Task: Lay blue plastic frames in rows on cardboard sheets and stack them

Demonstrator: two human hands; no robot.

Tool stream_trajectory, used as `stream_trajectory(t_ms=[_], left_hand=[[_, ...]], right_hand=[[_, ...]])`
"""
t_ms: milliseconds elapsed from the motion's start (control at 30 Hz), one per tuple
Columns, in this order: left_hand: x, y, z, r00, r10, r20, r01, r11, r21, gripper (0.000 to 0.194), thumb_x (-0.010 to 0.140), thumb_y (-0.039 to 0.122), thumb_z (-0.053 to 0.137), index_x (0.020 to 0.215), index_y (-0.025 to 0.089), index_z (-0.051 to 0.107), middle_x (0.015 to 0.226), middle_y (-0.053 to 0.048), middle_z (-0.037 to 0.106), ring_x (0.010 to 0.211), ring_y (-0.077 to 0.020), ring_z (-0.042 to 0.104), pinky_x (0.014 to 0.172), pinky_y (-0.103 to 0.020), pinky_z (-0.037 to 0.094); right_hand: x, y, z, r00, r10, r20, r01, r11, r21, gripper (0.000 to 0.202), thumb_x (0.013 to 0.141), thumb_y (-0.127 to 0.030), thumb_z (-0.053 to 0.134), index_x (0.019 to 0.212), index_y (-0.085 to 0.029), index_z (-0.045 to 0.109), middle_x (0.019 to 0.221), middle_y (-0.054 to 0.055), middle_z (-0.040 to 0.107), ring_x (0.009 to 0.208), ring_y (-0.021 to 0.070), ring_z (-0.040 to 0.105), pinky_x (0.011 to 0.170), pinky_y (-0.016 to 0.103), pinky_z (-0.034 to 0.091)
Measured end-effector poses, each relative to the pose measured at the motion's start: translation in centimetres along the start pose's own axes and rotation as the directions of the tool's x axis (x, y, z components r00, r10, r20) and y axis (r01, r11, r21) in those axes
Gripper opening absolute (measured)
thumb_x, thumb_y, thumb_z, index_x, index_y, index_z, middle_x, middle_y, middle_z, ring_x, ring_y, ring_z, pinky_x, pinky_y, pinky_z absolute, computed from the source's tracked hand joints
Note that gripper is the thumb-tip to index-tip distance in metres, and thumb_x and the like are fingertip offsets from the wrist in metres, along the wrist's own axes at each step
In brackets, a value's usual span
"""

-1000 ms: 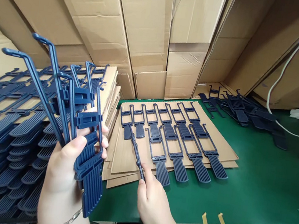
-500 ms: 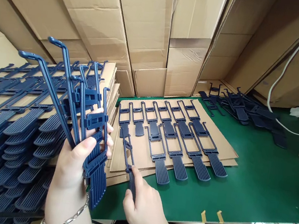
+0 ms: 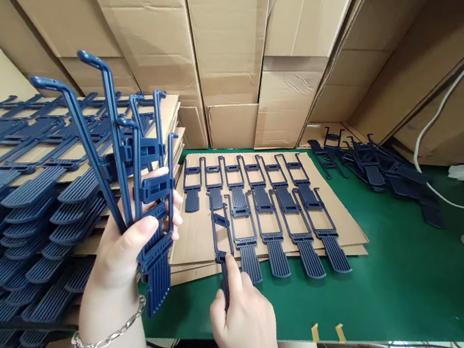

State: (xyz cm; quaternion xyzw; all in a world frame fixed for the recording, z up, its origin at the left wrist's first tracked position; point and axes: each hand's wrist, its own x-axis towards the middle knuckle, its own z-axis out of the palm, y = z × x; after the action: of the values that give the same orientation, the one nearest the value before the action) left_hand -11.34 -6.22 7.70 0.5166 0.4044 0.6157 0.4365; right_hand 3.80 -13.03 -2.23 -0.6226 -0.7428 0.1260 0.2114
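Observation:
My left hand (image 3: 131,246), raised at the left of centre, is closed round several dark blue plastic frames (image 3: 112,134) with hooked ends and ribbed paddles. Lower down, my right hand (image 3: 244,314) pinches the paddle end of one blue frame (image 3: 221,227), its index finger along the top. That frame lies slanted over the near edge of a cardboard sheet (image 3: 192,237), beside the leftmost frame of the front row (image 3: 250,263). Behind it, a back row of like frames (image 3: 214,177) rests on the same sheet, paddles toward me.
At the left stand tall layers of blue frames (image 3: 35,192) between cardboard sheets. A loose heap of frames (image 3: 388,167) lies at the back right on the green table (image 3: 398,278). A white cable (image 3: 421,137) hangs at the right; cardboard boxes (image 3: 221,34) wall the back.
My right hand has moved right with its frame, bringing it close beside the front row. My left hand has shifted slightly right with its bunch.

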Motion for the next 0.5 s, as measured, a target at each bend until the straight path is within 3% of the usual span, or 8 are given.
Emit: stream_trajectory(t_ms=[267, 500], left_hand=[[0.4, 0.0, 0.3, 1.000, -0.007, -0.017, 0.006, 1.000, -0.029, 0.042, 0.068, 0.037, 0.063, 0.107, 0.022, 0.057, 0.089, -0.006, 0.058, 0.065, -0.0165, 0.054, 0.045, -0.025, 0.047], [1.5, -0.8, 1.0, 0.997, -0.079, 0.010, 0.080, 0.990, -0.114, 0.032, 0.066, 0.041, 0.066, 0.089, 0.019, 0.061, 0.091, -0.005, 0.059, 0.067, -0.0146, 0.056, 0.046, -0.021, 0.048]], right_hand=[[0.7, -0.4, 0.1, 0.995, 0.049, 0.087, -0.038, 0.993, -0.115, 0.052, 0.081, -0.027, 0.035, 0.131, -0.014, 0.041, 0.078, 0.006, 0.052, 0.055, 0.0169, 0.055, 0.043, 0.026, 0.036], [1.6, -0.9, 0.0, 0.987, 0.094, 0.133, -0.069, 0.981, -0.180, 0.050, 0.081, -0.027, 0.039, 0.130, -0.016, 0.042, 0.083, 0.007, 0.051, 0.056, 0.0177, 0.056, 0.043, 0.026, 0.040]])
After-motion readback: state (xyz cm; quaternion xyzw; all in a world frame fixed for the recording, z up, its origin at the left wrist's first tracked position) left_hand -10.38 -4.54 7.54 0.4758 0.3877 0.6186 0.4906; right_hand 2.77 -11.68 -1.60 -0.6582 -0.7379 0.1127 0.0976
